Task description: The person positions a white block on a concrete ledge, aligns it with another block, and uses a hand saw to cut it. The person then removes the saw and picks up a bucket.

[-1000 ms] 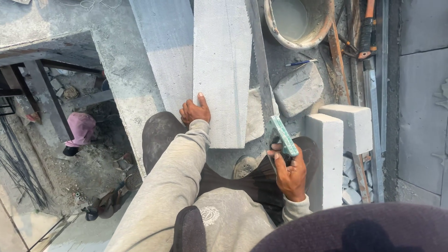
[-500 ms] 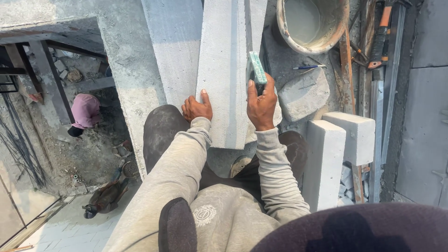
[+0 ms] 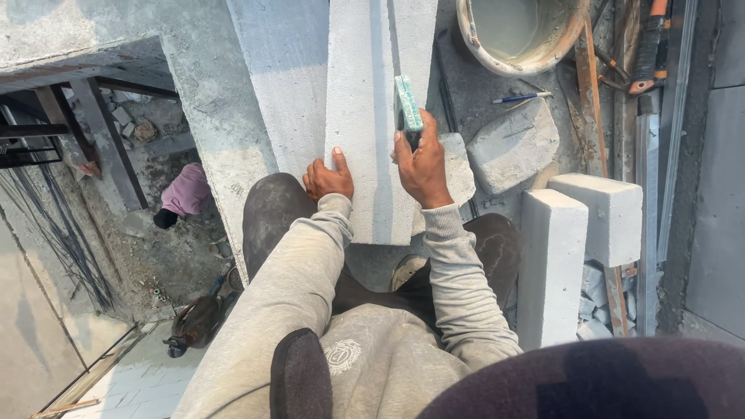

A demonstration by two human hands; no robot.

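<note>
Concrete block under flat left hand; right hand grips green tool.

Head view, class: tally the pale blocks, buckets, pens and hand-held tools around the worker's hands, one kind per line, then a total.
Pale blocks: 5 (long block under both hands)
Buckets: 1
Pens: 1
Green-faced hand tools: 1, held by the right hand
Total: 8

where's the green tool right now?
Head view, centre top: the green flat-bladed tool is in the right hand, against the long pale grey concrete block, right of the left hand.
</note>
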